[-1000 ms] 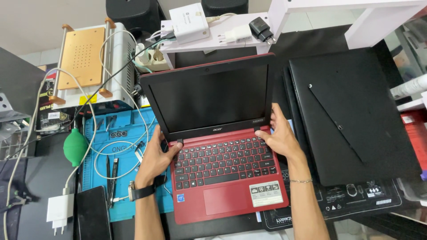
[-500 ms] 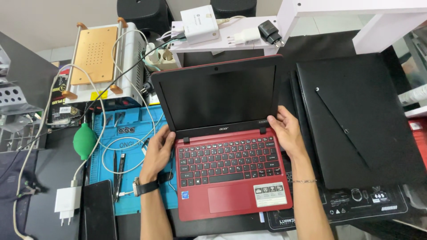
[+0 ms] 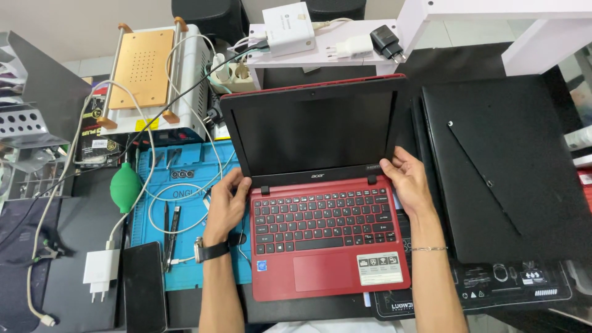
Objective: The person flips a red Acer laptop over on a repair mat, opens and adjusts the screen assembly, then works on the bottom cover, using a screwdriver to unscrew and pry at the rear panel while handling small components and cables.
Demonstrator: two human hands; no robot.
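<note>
Head view, looking straight down. Red laptop (image 3: pixel 320 222) open at centre of the dark tabletop (image 3: pixel 80 228), matte red plastic base, black chiclet keys, smooth red touchpad, pale sticker at the lower right palm rest. Screen dark and glossy, black bezel, red lid edge along the top.

Left hand (image 3: pixel 227 206) at the lower left corner of the screen, by the hinge; grip pinching the bezel corner, thumb on the front, fingers curled behind. Black watch strap on that wrist. Right hand (image 3: pixel 404 182) at the lower right corner of the screen; grip likewise pressed onto the bezel edge, fingers wrapped round the side, thumb in front. Thin bracelet on that wrist.

Left of the laptop, a blue rubbery work mat (image 3: pixel 179 216), partly under the base, with looped white cable (image 3: pixel 161 197) and slim dark tools (image 3: pixel 171 231) on it. Green rubber air-blower bulb (image 3: pixel 126 187) at the mat's left edge. Black phone (image 3: pixel 143 287), flat and glossy, beside a white boxy charger plug (image 3: pixel 101 274).

Farther back left, a metal machine with a flat orange perforated plate (image 3: pixel 143 69). Behind the lid, a white shelf (image 3: pixel 320 55) with a white square adapter box (image 3: pixel 288 29), a white plug and a black plug (image 3: pixel 386 41).

Right of the laptop, a large flat black panel (image 3: pixel 499 166), matte, with a thin diagonal strip across it, lying on a black printed mat (image 3: pixel 487 283).
</note>
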